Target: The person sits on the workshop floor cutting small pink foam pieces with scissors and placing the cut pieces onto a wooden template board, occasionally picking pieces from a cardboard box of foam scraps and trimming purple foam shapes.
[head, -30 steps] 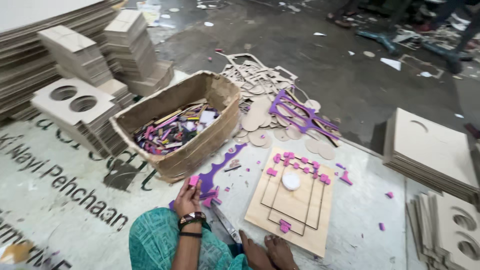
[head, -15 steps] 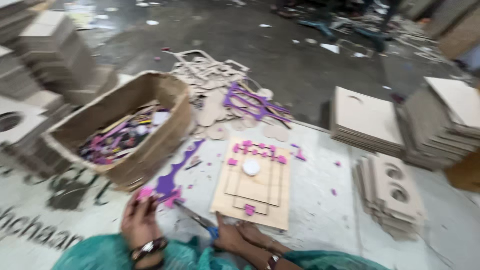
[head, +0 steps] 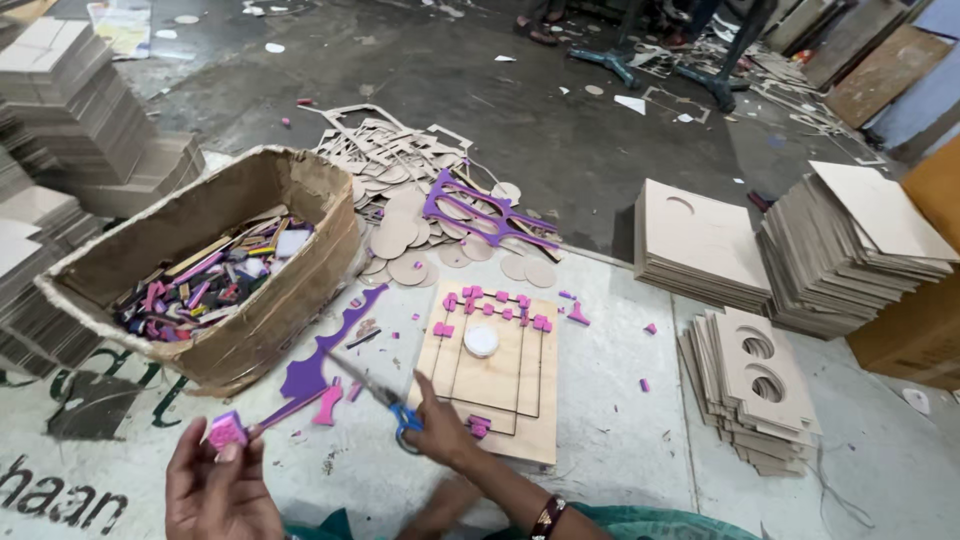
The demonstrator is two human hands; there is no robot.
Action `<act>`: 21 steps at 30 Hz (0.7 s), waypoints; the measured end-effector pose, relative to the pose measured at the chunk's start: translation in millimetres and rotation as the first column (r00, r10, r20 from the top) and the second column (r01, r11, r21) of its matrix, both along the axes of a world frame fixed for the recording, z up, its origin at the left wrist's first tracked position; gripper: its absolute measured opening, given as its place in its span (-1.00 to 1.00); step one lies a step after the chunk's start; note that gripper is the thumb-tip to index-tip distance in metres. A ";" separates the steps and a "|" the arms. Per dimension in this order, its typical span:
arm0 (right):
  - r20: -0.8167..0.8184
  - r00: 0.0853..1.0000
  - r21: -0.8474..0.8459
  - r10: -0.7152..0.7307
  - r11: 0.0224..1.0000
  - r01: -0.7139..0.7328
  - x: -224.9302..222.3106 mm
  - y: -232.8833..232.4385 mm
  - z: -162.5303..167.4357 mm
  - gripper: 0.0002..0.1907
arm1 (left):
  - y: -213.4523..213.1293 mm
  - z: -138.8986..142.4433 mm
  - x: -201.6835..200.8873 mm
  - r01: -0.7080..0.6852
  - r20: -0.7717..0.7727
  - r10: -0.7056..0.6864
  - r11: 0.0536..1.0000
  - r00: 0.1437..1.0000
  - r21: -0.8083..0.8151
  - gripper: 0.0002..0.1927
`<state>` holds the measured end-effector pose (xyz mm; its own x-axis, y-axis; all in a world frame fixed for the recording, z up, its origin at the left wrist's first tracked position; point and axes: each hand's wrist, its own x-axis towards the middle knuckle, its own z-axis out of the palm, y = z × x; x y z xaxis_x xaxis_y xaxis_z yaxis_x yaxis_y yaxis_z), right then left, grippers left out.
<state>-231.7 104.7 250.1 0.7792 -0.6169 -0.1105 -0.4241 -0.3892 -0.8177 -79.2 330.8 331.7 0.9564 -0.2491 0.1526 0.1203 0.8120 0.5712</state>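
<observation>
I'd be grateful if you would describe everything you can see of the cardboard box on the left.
The cardboard box is brown, open-topped and worn, with crumpled, bulging walls and a ragged rim. It sits at an angle on the printed floor sheet, left of the wooden board. Inside lies a jumble of small pink, purple and tan offcuts. A purple cut-out strip lies by its front corner. Neither hand touches it.

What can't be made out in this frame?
- Left hand: palm cut off by the bottom edge, head view.
- Scissors: handles mostly hidden by the right hand.
- Scraps in the cardboard box: too small and jumbled to identify.
- Pink piece: underside hidden by the fingers.
</observation>
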 end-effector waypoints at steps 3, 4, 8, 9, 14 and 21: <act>0.035 0.999 0.008 -0.027 1.000 0.027 7.7 -4.1 0.6 0.11 | -2.4 28.7 2.6 0.005 -0.031 -0.001 0.989 1.000 0.147 -0.52; 0.028 0.999 0.012 -0.022 1.000 0.021 9.6 -4.9 -0.5 0.11 | -7.8 38.4 9.7 0.081 -0.031 -0.078 0.990 0.996 0.111 -0.51; 0.006 0.999 -0.011 0.049 0.999 -0.049 14.7 -3.6 -18.5 0.10 | -56.3 55.0 61.5 0.285 -0.082 -0.285 0.958 0.955 -0.001 -0.55; -0.042 0.997 -0.038 0.064 0.997 -0.066 15.2 -3.0 -26.3 0.10 | -77.0 50.8 76.5 0.291 -0.092 -0.290 0.957 0.953 0.000 -0.57; -0.138 0.986 -0.115 0.094 0.987 -0.110 12.0 4.2 -73.2 0.08 | -161.2 -22.0 136.2 0.359 -0.276 -0.317 0.926 0.907 0.116 -0.53; -0.335 0.932 -0.149 0.140 0.969 -0.199 31.1 -21.2 -106.0 0.04 | -163.6 -152.0 149.9 0.434 -0.428 -0.324 0.881 0.844 0.188 -0.53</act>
